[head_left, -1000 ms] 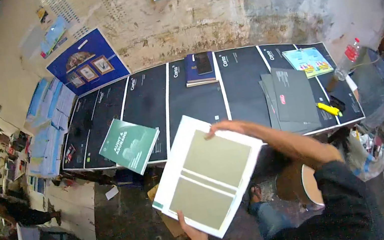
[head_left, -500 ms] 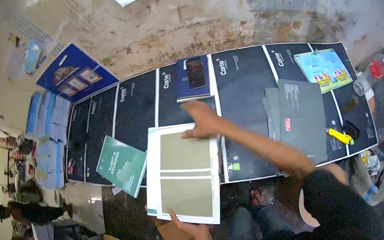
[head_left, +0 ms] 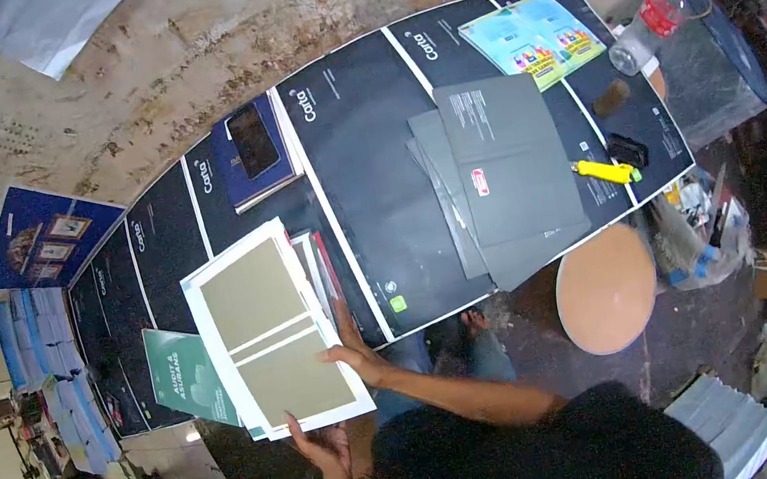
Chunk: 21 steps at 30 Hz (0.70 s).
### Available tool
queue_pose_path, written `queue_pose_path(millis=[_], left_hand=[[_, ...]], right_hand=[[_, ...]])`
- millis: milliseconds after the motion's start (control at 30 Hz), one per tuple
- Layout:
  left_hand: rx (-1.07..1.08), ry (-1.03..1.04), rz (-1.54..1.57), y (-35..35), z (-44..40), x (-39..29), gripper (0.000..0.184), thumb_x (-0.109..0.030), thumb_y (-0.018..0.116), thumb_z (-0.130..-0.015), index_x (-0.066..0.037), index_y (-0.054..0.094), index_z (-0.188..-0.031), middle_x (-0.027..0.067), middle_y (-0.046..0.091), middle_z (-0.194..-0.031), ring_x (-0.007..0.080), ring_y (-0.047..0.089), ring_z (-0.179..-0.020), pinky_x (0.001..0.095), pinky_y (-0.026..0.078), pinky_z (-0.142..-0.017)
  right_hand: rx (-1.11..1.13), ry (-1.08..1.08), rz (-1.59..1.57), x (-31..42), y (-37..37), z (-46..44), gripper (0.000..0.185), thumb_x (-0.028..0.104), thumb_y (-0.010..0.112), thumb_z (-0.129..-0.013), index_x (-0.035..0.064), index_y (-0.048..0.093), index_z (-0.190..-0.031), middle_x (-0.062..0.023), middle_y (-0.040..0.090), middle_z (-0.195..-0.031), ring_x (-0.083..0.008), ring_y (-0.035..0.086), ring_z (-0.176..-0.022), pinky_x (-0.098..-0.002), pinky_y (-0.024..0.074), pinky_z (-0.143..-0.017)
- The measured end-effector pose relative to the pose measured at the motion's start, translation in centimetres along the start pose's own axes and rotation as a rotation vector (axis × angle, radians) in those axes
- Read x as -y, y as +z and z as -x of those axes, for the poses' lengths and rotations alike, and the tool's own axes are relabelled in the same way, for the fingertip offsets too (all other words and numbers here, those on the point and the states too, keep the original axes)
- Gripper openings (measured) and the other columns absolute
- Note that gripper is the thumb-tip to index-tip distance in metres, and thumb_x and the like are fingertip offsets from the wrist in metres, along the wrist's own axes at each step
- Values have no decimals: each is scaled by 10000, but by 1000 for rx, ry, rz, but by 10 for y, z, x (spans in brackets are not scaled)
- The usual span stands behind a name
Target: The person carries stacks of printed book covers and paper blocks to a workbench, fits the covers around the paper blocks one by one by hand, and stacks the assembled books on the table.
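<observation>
A stack of white book cover sheets, its top sheet bearing two grey-brown board panels, is held tilted over the front edge of the table. My left hand grips the lower edge, its thumb on top and the other fingers underneath. At the right edge, my right hand is closed on the same stack, thumb over the board. Partly behind the sheets lies a green book cover with "Audit & Asurans" printed on it. Some red-edged material shows beside the stack, mostly hidden.
On the black-covered table are a blue book with a phone, grey boards, a yellow cutter and colourful booklets. A plastic bottle lies far right. A round stool stands in front.
My right hand has moved from the upper part of the sheets to their right edge and grips there. The stack is more tilted, and the camera view has turned to the right.
</observation>
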<state>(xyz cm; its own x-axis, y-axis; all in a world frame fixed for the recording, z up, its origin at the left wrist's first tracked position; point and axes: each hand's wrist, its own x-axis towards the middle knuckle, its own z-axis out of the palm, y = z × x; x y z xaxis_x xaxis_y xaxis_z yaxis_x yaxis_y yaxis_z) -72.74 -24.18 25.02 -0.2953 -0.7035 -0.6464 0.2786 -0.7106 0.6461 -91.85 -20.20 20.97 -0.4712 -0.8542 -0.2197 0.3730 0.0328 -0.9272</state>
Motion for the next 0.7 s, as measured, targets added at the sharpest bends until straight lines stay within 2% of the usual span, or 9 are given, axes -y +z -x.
queue_pose_path(millis=[67,167,200,233,300,367,533,633,700], left_hand=[[23,-21,2,-6,-5,-16,719,-557,565,-922,-139,360,-1470,127,452,-1421,336,467,-1289,587,412,-1034],[365,-546,-355,-57,-33,-78,892,-632,551,-901,-38,264,-1502,223,400,-1460,398,444,-1320,594,381,-1075],[573,-646,-759,-90,-57,-113,946,-641,595,-866,35,312,-1464,278,419,-1436,409,456,-1315,603,376,-1079],[986,-717,-1000,-82,-56,-157,948,-630,671,-809,81,432,-1389,294,472,-1398,409,473,-1304,585,407,-1062],[978,-759,-1056,7,-22,-215,819,-538,720,-813,97,538,-1296,291,511,-1355,407,497,-1275,515,456,-1031],[939,-641,-1141,5,-22,-249,745,-508,688,-845,81,553,-1281,271,541,-1312,380,523,-1242,492,468,-1006],[1131,1,-1014,-20,-62,-325,570,-432,606,-924,40,593,-1244,223,615,-1204,312,588,-1159,433,496,-945],[1303,544,-830,1,-96,-378,477,-386,557,-971,16,617,-1222,194,660,-1139,271,627,-1110,398,512,-908],[1241,862,-765,41,-114,-388,424,-356,525,-1003,-1,633,-1207,174,690,-1096,244,653,-1076,374,523,-883]], right_hand=[[-25,5,-16,-8,10,-6,1106,475,557,-845,-63,-156,-1497,-267,-171,-1588,-365,-216,-1464,-472,-98,-1180],[-112,-135,105,-21,23,-21,1063,458,577,-840,-80,-45,-1512,-295,-56,-1590,-395,-97,-1481,-474,-30,-1188],[-111,-150,105,-20,25,-24,1063,458,577,-840,-80,-45,-1512,-295,-56,-1590,-395,-97,-1481,-474,-30,-1188],[-112,-119,87,-21,27,-27,1061,449,588,-834,-74,-35,-1516,-297,-38,-1588,-395,-88,-1481,-474,-23,-1189],[-152,-88,62,-24,31,-30,1177,544,679,-778,-59,0,-1526,-331,-31,-1574,-420,-48,-1484,-512,11,-1189],[-133,-107,-48,-2,29,-28,1172,518,706,-767,-55,22,-1526,-325,11,-1571,-417,-7,-1481,-507,45,-1190],[-237,-195,41,8,34,-23,887,212,759,-803,-52,229,-1464,-274,311,-1486,-368,335,-1388,-448,267,-1149],[-94,-189,95,19,19,-14,794,224,705,-866,-23,264,-1480,-249,401,-1449,-331,391,-1357,-418,316,-1124],[-37,-126,103,30,7,-11,782,240,693,-880,-20,269,-1484,-254,403,-1450,-332,384,-1361,-417,312,-1125]])
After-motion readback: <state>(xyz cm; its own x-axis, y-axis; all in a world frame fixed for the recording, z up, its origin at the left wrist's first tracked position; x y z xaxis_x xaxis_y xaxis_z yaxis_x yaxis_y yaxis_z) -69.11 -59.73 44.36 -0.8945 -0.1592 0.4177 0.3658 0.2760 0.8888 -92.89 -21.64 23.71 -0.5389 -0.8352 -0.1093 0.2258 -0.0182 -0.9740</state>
